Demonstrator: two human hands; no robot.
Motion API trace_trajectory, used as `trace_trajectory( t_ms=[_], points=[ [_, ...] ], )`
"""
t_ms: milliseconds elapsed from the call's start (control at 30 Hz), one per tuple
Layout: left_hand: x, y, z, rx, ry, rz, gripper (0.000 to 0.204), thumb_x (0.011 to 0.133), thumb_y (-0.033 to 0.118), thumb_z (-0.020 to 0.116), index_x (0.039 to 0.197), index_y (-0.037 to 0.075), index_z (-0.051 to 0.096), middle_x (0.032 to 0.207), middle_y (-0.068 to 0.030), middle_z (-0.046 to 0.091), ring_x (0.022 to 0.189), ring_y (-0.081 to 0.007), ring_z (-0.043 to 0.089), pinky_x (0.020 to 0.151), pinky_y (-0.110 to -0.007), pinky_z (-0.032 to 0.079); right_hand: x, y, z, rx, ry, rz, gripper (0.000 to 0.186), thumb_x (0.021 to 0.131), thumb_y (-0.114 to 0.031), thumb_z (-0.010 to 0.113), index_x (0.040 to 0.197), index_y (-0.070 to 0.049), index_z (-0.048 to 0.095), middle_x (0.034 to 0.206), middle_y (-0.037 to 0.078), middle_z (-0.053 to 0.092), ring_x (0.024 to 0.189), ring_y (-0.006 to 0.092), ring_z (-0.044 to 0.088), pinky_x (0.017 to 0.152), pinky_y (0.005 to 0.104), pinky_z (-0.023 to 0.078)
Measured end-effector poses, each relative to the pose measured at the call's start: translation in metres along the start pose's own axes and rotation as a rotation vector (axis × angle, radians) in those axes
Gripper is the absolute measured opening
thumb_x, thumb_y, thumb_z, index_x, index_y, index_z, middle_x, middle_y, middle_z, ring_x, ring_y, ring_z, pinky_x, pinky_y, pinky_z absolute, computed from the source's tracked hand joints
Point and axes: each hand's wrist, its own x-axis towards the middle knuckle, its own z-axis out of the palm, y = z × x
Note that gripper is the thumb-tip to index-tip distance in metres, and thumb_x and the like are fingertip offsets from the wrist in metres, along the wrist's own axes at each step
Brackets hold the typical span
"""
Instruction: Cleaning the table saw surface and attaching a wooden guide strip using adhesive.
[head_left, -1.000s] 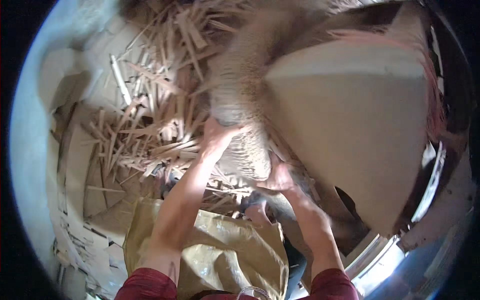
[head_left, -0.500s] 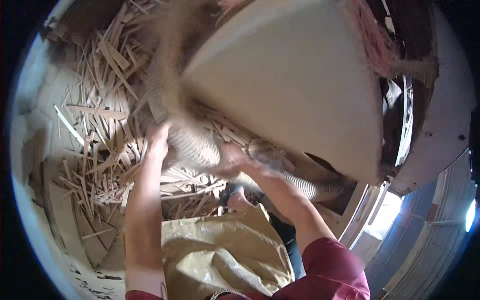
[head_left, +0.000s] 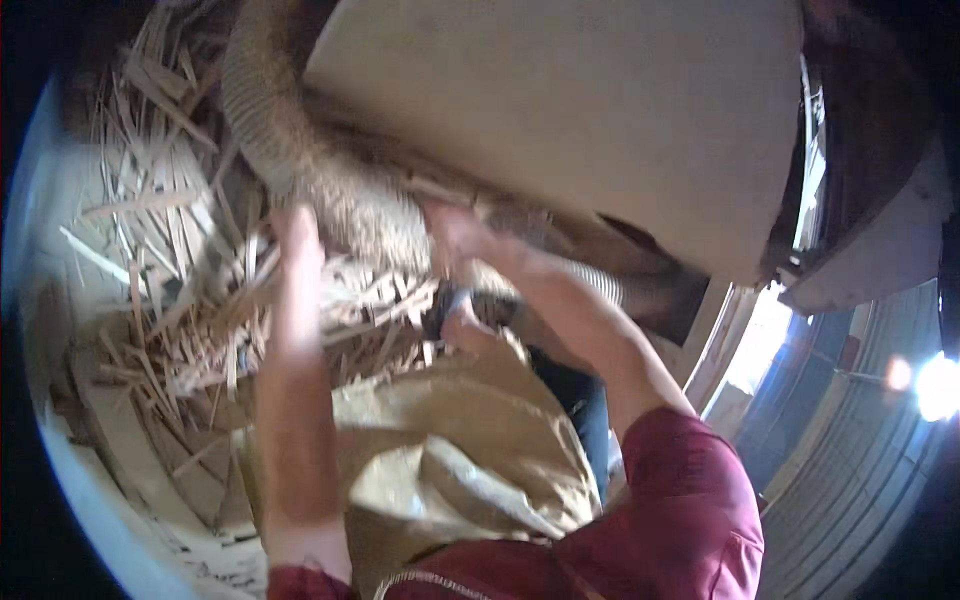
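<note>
Both hands grip the ribbed hose (head_left: 300, 165), left hand (head_left: 293, 225) lower left, right hand (head_left: 452, 235) beside it, hose running up-left over wood strips (head_left: 180, 290).

Ribbed hose (head_left: 330, 190); matt board (head_left: 560, 110); rough wood offcuts (head_left: 190, 300).

A ribbed hose (head_left: 300, 150) runs from the far left toward the middle, under a big flat board (head_left: 600, 120) on the far right. Wooden sticks (head_left: 200, 300) lie heaped at left beneath the hose. A sack (head_left: 450, 450) sits near, between the forearms.
</note>
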Motion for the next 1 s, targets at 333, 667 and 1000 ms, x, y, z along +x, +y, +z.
trace_trajectory(
  t_ms=[333,667,1000],
  points=[
    [-0.035,-0.051,-0.021,0.169,-0.595,-0.091,0.093,0.101,0.052,0.071,0.168,0.004,0.028,0.165,-0.0269,0.039,0.145,-0.0373,0.052,0.117,-0.049,0.047,-0.065,0.151,-0.022,-0.335,0.842,0.141,0.096,0.087,-0.056,0.08,0.155,0.003,0.047,0.143,0.03,0.056,0.134,0.0438,0.057,0.115,0.0518,0.048],
    [-0.171,-0.066,-0.099,0.69,-0.387,-0.042,0.059,0.096,0.017,0.082,0.146,-0.002,0.058,0.13,-0.0146,0.072,0.109,-0.0261,0.074,0.097,-0.036,0.061,-0.36,0.109,0.046,0.138,1.377,0.79,0.064,0.093,-0.055,0.077,0.108,0.007,0.074,0.112,0.028,0.076,0.11,0.0428,0.073,0.096,0.0458,0.057],
    [-0.293,-0.098,0.148,1.197,-0.795,0.412,0.06,0.089,0.017,0.089,0.138,-0.007,0.062,0.126,-0.0198,0.075,0.117,-0.0242,0.073,0.103,-0.034,0.058,-0.384,0.185,-0.086,0.542,1.285,1.063,0.082,0.092,-0.067,0.072,0.12,0.01,0.069,0.12,0.034,0.072,0.114,0.0485,0.07,0.099,0.0484,0.056]
  ],
)
